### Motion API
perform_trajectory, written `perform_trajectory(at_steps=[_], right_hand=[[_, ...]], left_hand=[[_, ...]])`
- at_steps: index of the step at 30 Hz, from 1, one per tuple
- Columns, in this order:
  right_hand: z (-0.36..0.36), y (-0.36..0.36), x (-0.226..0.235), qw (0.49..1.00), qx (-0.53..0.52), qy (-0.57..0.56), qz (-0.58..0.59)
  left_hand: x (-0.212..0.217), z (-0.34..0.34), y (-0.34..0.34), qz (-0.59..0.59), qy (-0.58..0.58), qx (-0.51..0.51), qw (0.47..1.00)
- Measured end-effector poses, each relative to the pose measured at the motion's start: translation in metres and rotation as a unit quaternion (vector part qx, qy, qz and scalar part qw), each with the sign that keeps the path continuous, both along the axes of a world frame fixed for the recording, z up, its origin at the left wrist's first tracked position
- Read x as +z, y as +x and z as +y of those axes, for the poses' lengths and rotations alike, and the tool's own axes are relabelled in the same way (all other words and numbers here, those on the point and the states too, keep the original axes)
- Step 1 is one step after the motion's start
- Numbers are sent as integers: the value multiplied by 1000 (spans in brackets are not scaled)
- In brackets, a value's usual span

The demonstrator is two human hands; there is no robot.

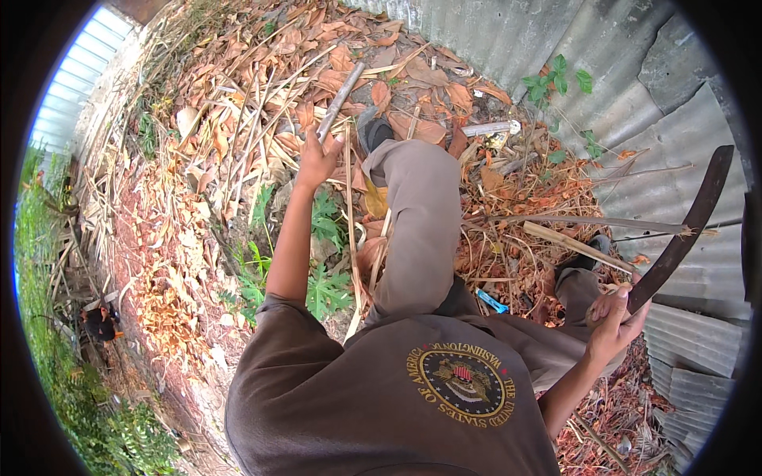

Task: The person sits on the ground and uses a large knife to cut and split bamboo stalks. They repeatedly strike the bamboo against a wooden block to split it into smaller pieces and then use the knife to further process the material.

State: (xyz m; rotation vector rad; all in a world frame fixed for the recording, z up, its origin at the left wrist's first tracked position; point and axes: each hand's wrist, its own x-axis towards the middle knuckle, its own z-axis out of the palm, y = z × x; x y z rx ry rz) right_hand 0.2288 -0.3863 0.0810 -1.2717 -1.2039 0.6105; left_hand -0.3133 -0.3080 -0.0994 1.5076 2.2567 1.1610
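My left hand (319, 161) is closed around the lower end of a short greyish stick (341, 99), which points up and away over the dry leaves. In my right hand (615, 319) is a machete (684, 232); its long, dark, curved blade rises toward the metal sheets on the right. The machete's handle is mostly hidden by my fingers. A pale split length of bamboo (573, 244) runs toward my right hand, but whether it touches the fingers I cannot tell. My bent knee (417, 186) is between the two hands.
Corrugated metal sheets (611, 95) stand along the right. Dry leaves (429, 75) and loose sticks cover the ground. A pale cut piece (488, 128) lies beyond my knee, a blue wrapper (491, 301) by my legs. Green plants (327, 289) grow near my left arm.
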Motion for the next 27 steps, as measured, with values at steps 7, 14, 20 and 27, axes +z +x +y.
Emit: perform_trajectory(at_steps=[7, 14, 20, 27], right_hand=[[-3, -18, 15, 998, 15, -56, -33], [7, -34, 48, 985, 30, -20, -166], [4, -20, 64, 985, 141, -88, -50], [4, 1, 91, 910, 269, -231, 213]], left_hand=[[272, 11, 162, -62, 292, -274, 914], [240, 47, 333, 9, 180, -522, 834], [172, 69, 384, -305, 126, -530, 782], [162, 74, 389, -280, 147, -521, 793]])
